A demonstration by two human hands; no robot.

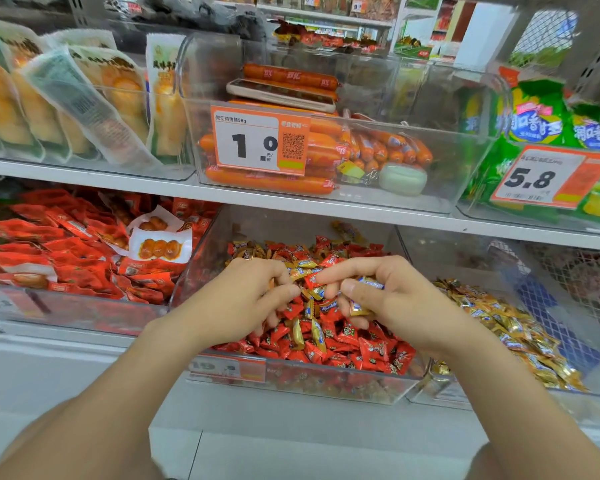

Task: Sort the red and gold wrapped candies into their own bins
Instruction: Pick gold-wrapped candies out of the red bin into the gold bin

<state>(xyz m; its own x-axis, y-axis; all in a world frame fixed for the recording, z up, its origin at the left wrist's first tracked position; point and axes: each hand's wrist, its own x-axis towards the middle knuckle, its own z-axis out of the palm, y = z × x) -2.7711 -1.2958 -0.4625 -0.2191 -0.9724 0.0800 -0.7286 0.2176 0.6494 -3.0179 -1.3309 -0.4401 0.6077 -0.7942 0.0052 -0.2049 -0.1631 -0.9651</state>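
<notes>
The right hand (388, 299) is curling its fingers around several gold candies (359, 308); red candies (371, 351) are lying just beneath its fingertips. The left hand (246, 299) is digging loosely curled fingers into the mixed bin (291, 382); the gold bin (520, 393) is sitting beside the right fingers.

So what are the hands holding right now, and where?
The right hand pinches a few gold wrapped candies by their wrappers, between thumb and curled fingers. The left hand digs into the mixed bin; its grip cannot be told.

White shop shelves (291, 199), clear snack tubs (465, 188), price tags (257, 143)
</notes>
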